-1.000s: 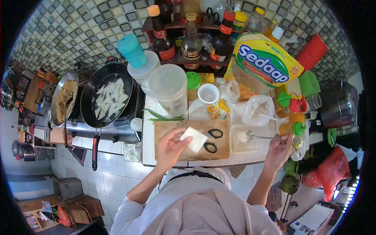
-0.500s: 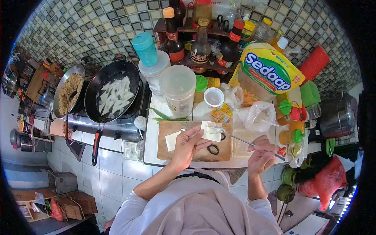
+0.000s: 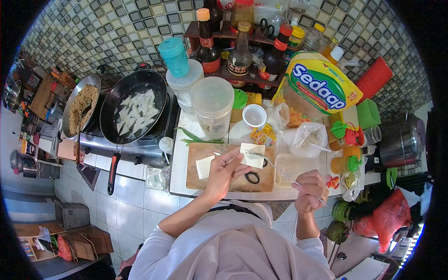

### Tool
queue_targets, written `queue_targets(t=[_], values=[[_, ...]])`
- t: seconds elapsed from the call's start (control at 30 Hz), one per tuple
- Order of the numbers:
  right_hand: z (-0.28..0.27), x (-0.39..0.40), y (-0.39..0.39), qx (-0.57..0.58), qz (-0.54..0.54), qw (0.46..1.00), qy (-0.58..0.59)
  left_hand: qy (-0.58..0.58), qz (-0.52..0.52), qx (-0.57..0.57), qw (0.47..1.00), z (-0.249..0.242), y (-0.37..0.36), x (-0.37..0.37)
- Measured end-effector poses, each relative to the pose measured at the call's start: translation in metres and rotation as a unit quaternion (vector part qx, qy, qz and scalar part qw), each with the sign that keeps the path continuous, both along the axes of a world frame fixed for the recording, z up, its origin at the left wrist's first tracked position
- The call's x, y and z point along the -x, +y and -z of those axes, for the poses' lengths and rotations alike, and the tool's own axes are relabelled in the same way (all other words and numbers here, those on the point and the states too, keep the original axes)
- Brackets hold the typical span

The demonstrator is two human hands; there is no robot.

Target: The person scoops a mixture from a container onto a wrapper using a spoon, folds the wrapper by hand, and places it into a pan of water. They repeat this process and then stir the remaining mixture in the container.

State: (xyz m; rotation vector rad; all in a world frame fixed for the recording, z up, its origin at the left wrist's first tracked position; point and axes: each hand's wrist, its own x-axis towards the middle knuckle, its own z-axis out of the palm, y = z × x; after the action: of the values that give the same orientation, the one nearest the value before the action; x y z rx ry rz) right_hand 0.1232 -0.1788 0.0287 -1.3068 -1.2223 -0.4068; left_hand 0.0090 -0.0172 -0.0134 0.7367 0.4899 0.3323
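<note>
My left hand (image 3: 222, 174) pinches a thin pale square wrapper (image 3: 256, 162) over the wooden chopping board (image 3: 197, 152). My right hand (image 3: 310, 191) is closed round the handle of a metal spoon (image 3: 285, 174). The spoon's bowl rests on the wrapper, where a little white filling shows. Beneath my left hand, more pale square wrappers (image 3: 203, 166) lie on the board. Scissors (image 3: 252, 177) with black handles are partly hidden under the held wrapper and my fingers.
A black frying pan (image 3: 108, 119) holding white folded pieces (image 3: 138, 112) sits on the stove, beside a pan of brown crumbly food (image 3: 83, 105). Near the board stand a clear tub (image 3: 212, 105), a shallow plastic container (image 3: 291, 172) and a plastic bag (image 3: 309, 139).
My right hand has turned and dropped slightly, its fingers closing tighter round the spoon. The handle slopes more steeply, and less white filling shows at the bowl. My left hand barely moves.
</note>
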Motion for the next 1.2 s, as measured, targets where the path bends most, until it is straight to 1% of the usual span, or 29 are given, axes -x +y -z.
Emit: queue_targets(t=[0.13, 0.23, 0.33, 0.4, 0.43, 0.5, 0.53, 0.6, 0.63, 0.7, 0.73, 0.8, 0.83, 0.9, 1.0, 1.2], values=[[-0.001, 0.0, 0.0, 0.01, 0.026, 1.0, 0.0, 0.008, 0.008, -0.01, 1.0, -0.001, -0.001, -0.001], [-0.001, 0.0, -0.002, 0.005, 0.029, 0.999, 0.023, 0.005, 0.007, -0.016, 1.0, -0.004, -0.002, -0.001], [0.007, -0.004, -0.003, 0.006, 0.039, 0.998, 0.049, 0.01, 0.021, -0.026, 0.999, 0.004, -0.003, -0.001], [0.011, -0.005, -0.004, -0.048, 0.02, 0.991, 0.125, 0.01, 0.02, -0.025, 0.999, 0.004, -0.004, -0.001], [0.012, -0.004, -0.003, -0.047, 0.02, 0.991, 0.126, 0.009, 0.02, -0.025, 0.999, 0.003, -0.004, -0.001], [0.013, -0.005, -0.002, -0.053, 0.033, 0.975, 0.212, 0.007, 0.022, -0.024, 0.999, 0.002, -0.004, -0.001], [0.014, -0.005, -0.003, -0.053, 0.033, 0.975, 0.211, 0.005, 0.023, -0.024, 0.999, 0.001, -0.004, -0.001], [0.015, -0.007, -0.004, -0.075, 0.031, 0.941, 0.329, -0.003, 0.024, -0.012, 1.0, 0.0, -0.005, 0.0], [0.017, -0.007, -0.004, -0.075, 0.03, 0.941, 0.33, -0.012, 0.027, -0.001, 1.0, 0.0, -0.005, 0.0], [0.019, -0.009, -0.003, -0.076, 0.05, 0.917, 0.389, -0.006, 0.03, 0.006, 1.0, 0.001, -0.004, 0.0], [0.02, -0.01, -0.003, -0.076, 0.051, 0.916, 0.39, -0.001, 0.032, 0.013, 0.999, 0.002, -0.004, 0.0], [0.02, -0.013, -0.003, -0.094, 0.045, 0.883, 0.458, 0.002, 0.036, 0.015, 0.999, -0.001, -0.004, 0.001], [0.021, -0.014, -0.003, -0.094, 0.045, 0.883, 0.459, 0.005, 0.039, 0.017, 0.999, -0.002, -0.004, 0.001], [0.023, -0.015, -0.002, -0.122, 0.043, 0.847, 0.515, 0.003, 0.041, 0.017, 0.999, -0.002, -0.004, 0.002], [0.023, -0.016, -0.002, -0.129, 0.035, 0.833, 0.536, 0.0, 0.044, 0.02, 0.999, -0.003, -0.004, 0.002], [0.018, -0.015, -0.002, -0.128, 0.014, 0.831, 0.541, -0.007, 0.059, 0.039, 0.997, -0.001, -0.004, 0.003]])
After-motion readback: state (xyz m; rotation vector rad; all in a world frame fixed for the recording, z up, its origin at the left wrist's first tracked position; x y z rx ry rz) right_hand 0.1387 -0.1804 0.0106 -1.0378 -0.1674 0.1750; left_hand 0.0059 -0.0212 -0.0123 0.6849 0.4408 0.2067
